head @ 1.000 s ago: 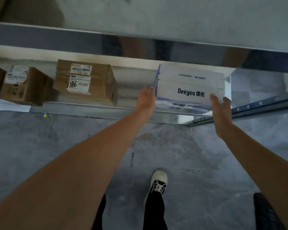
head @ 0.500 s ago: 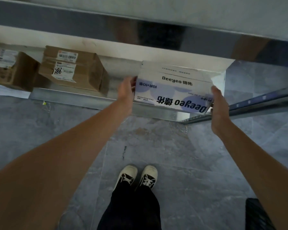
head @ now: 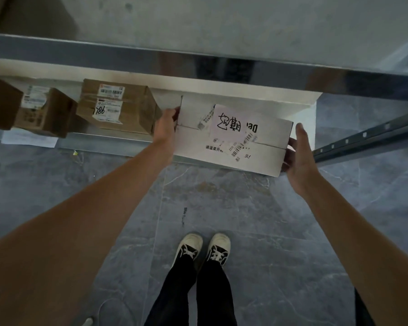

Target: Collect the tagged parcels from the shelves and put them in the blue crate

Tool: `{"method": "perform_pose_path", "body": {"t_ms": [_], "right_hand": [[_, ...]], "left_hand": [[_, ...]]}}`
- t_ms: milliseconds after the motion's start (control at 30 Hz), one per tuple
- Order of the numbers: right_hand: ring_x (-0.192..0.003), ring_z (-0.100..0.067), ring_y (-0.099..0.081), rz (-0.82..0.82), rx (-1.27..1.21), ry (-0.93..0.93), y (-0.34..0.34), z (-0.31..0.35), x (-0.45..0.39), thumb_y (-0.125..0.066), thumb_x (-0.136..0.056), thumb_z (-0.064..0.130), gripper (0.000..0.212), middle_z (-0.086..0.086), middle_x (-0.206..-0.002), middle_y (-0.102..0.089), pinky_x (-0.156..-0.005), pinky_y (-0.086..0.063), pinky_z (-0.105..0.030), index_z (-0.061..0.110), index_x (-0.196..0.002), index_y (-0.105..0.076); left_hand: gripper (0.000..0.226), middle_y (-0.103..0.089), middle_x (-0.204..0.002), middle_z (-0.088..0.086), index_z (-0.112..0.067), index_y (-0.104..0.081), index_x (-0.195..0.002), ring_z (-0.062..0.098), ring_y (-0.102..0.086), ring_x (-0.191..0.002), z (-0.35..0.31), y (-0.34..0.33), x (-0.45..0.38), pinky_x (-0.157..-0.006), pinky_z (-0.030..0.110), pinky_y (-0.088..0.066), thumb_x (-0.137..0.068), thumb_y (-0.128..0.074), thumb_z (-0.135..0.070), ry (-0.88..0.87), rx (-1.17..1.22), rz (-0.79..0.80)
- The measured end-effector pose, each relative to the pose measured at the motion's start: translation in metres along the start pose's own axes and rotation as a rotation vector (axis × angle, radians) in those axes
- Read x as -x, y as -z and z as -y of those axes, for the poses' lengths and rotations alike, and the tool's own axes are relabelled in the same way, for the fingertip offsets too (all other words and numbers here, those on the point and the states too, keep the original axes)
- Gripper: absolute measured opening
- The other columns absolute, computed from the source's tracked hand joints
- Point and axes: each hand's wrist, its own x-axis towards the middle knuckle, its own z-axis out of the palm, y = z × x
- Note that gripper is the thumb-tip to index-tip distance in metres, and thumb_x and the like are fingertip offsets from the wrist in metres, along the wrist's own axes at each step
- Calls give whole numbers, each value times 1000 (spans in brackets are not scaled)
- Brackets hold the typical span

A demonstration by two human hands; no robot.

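Note:
A white parcel box point(head: 266, 147) sits tipped forward at the front of the low metal shelf point(head: 118, 144), its flat face turned up toward me. A white handwritten tag point(head: 229, 124) and barcode stickers are stuck on that face. My left hand point(head: 166, 130) grips the box's left end, thumb on the upper corner. My right hand point(head: 300, 158) holds the right end, fingers curled under the near corner. The blue crate is not in view.
Two brown cardboard parcels with labels point(head: 118, 107) point(head: 43, 111) stand on the shelf to the left. A higher shelf beam point(head: 222, 67) crosses above. A blue perforated rail point(head: 368, 137) runs at the right. My feet point(head: 204, 250) stand on grey tiled floor.
The white box has been rolled forward, from its side with the printed brand name to the face bearing the handwritten tag. Both hands stayed on its ends and came slightly toward me.

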Motion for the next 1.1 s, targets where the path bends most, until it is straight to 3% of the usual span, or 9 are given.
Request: {"method": "perform_pose_path", "body": {"t_ms": [167, 300, 400, 500, 600, 700, 800, 900, 1100], "right_hand": [[-96, -19, -65, -30, -5, -1, -1, -10, 5, -39, -94, 64, 57, -4, -116, -68, -70, -50, -31, 22, -124, -61], [-78, -11, -59, -51, 16, 29, -3, -9, 16, -37, -94, 65, 58, 2, -100, -65, -61, -47, -28, 22, -125, -62], [-97, -19, -65, -73, 21, 38, -8, -4, 40, -40, -92, 68, 59, -1, -114, -68, -81, -55, -38, 25, -125, -62], [-104, -23, -66, -91, 11, 24, -9, -3, 75, -42, -87, 69, 59, -1, -115, -70, -95, -53, -45, 27, -123, -63], [-100, -25, -66, -123, -9, -17, -6, -1, 122, -41, -93, 65, 59, -5, -111, -70, -91, -54, -44, 20, -124, -61], [-88, -20, -64, -192, -27, -29, -1, 3, 171, -39, -96, 61, 50, -1, -98, -67, -77, -54, -33, 21, -118, -58], [-96, -26, -67, -209, -75, -43, 8, 10, 217, -43, -88, 69, 62, -6, -107, -70, -91, -54, -47, 20, -120, -63], [-100, -31, -67, -236, -124, -56, 26, 9, 248, -45, -78, 75, 70, -11, -113, -70, -95, -51, -55, 21, -117, -64], [-104, -30, -63, -357, -246, -45, 65, 8, 292, -43, -94, 61, 45, -11, -117, -64, -100, -48, -51, 22, -112, -58]], "left_hand": [[26, -64, -93, 4, -19, -63, -89, 21, -57, -83, 7, 6, 1, -75, 34, -45, -88, -47, -39, -1, -49, 36], [38, -66, -104, 12, -20, -63, -93, 30, -61, -96, 13, 12, 3, -77, 39, -46, -69, -44, -43, 21, -109, 55], [38, -65, -112, 13, -19, -60, -104, 33, -62, -102, 7, 19, 24, -83, 42, -50, -81, -45, -45, 61, -118, 58], [32, -64, -102, 10, -15, -59, -112, 24, -61, -84, -7, 26, 56, -66, 28, -49, -98, -39, -36, 70, -103, 76], [28, -58, -89, 5, -14, -53, -116, 14, -52, -68, -23, 34, 96, -53, 23, -39, -101, -35, -29, 27, -180, 75], [34, -55, -98, 7, -11, -47, -129, 13, -49, -70, -35, 45, 131, -54, 24, -37, -101, -37, -27, 2, -238, 91], [35, -57, -107, 12, -10, -46, -128, 15, -52, -74, -51, 56, 169, -56, 24, -38, -101, -38, -29, -19, -302, 135], [35, -55, -115, 16, -8, -46, -129, 16, -52, -76, -63, 60, 202, -58, 25, -39, -102, -36, -29, -57, -361, 203], [34, -53, -111, 12, -4, -52, -126, 21, -49, -92, -76, 26, 257, -69, 26, -39, -102, -38, -22, -170, -503, 328]]}}
